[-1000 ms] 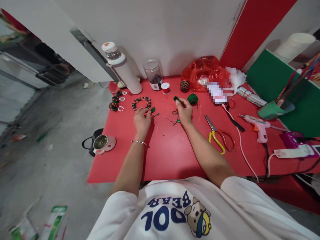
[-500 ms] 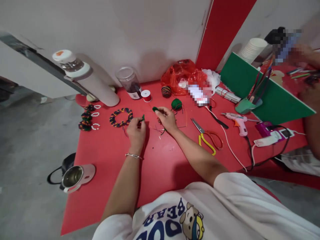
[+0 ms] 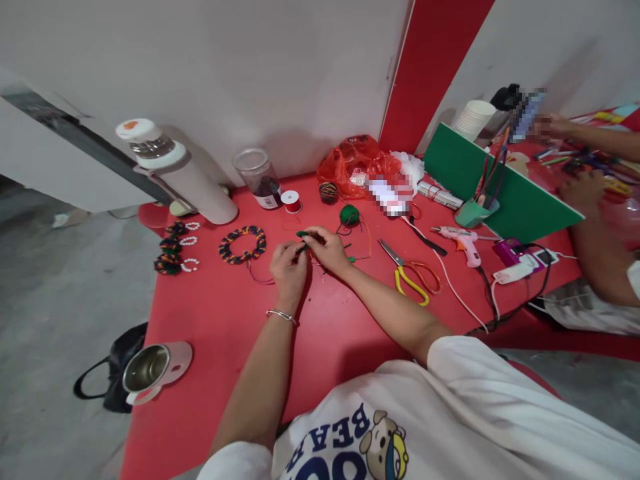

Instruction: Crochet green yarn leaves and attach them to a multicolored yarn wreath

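My left hand (image 3: 290, 268) and my right hand (image 3: 327, 251) meet over the red table, fingers pinched together. Between the fingertips is a small dark-green crocheted-looking piece (image 3: 301, 234); a second bit of green shows at the left fingertips, and the fingers partly hide both. Just beyond my right hand lies a ball of green yarn (image 3: 349, 215) with loose strands beside it. Left of my left hand rests a ring of braided multicolour yarn (image 3: 243, 245) with a purple tail. Thin strands and slender items lie beneath my right hand, too small to make out.
Scissors (image 3: 407, 272), a pink glue gun (image 3: 463, 241) and cables lie to the right. At the back stand a jar (image 3: 259, 179), a thread spool (image 3: 291, 201) and a tall flask (image 3: 187, 177). A mug (image 3: 159, 370) sits at the left edge. Another person's arm (image 3: 595, 220) is beyond the green board (image 3: 505, 187).
My left hand has moved right, bringing its green bit up to the piece in my right hand. The hands were apart before. The camera view has shifted slightly.
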### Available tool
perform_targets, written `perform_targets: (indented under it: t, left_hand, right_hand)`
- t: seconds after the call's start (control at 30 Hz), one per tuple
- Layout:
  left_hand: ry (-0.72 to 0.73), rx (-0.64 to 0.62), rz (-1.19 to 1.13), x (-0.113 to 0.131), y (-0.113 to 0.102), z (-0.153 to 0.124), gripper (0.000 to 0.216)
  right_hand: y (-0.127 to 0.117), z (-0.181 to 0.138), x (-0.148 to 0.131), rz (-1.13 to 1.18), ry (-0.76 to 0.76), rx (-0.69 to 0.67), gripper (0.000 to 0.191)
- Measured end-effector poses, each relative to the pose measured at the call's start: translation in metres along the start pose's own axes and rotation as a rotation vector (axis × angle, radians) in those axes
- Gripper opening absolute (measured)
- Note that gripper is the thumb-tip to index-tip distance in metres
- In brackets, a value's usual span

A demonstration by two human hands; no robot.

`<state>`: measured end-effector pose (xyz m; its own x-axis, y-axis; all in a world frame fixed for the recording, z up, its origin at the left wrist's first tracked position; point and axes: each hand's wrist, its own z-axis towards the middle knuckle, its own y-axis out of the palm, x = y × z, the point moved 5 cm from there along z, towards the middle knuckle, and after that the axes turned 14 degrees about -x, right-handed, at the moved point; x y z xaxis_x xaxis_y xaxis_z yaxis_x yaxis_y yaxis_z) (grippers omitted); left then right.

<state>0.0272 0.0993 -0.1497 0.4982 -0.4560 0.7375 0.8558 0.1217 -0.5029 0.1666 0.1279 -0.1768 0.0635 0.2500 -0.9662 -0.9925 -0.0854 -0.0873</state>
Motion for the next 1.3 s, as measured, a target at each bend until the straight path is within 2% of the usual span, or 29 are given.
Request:
perform_targets:
  t: [0.1,0.17,0.27,0.33,0.47,0.67,0.77,0.83,0.93,1.03,1.1,1.2,1.3]
  left_hand:
    - [0.052,0.007,-0.044,0.001,0.003,0.001,0.013]
    - [0.018,-0.004,-0.133,-0.001,0.005,0.003,0.014]
    - [-0.173,0.009,-0.367,-0.013,0.008,0.002,0.023]
    - [-0.299,-0.046,-0.537,-0.020,0.013,0.001,0.024]
    - [-0.411,-0.135,-0.741,-0.024,0.015,-0.002,0.030]
    - [-0.461,-0.149,-0.809,-0.021,0.014,-0.005,0.028]
    - [-0.433,-0.084,-0.816,-0.022,0.012,-0.004,0.027]
    - [-0.422,-0.029,-0.847,-0.023,0.010,-0.004,0.026]
    - [-0.459,0.006,-0.936,-0.024,0.010,-0.004,0.026]
    - [-0.492,-0.011,-0.993,-0.025,0.010,-0.003,0.028]
    - [-0.513,-0.033,-1.019,-0.026,0.011,-0.003,0.029]
    - [-0.543,-0.061,-1.055,-0.028,0.013,-0.004,0.031]
    - [-0.554,-0.032,-1.081,-0.031,0.014,-0.004,0.031]
  right_hand:
    - [-0.002,0.002,0.000,0.020,-0.025,-0.009,0.020]
    - [-0.003,0.002,-0.004,0.002,-0.050,-0.018,0.018]
    - [-0.003,0.000,-0.009,-0.055,-0.076,-0.030,0.017]
    - [-0.002,-0.002,-0.011,-0.077,-0.086,-0.031,0.015]
    - [0.000,-0.006,-0.012,-0.068,-0.076,-0.023,0.013]
    - [-0.002,-0.012,-0.017,-0.169,-0.062,-0.007,0.015]
    - [-0.006,-0.014,-0.022,-0.237,-0.100,0.055,0.018]
    - [-0.008,-0.015,-0.022,-0.206,-0.097,0.086,0.023]
    - [-0.009,-0.017,-0.017,-0.034,-0.042,0.108,0.030]
    - [-0.007,-0.019,-0.011,0.084,0.061,0.105,0.036]
    - [-0.001,-0.020,-0.007,0.145,0.130,0.053,0.037]
    - [0.004,-0.022,-0.008,0.121,0.121,0.046,0.035]
    - [0.006,-0.022,-0.012,0.022,0.062,0.079,0.031]
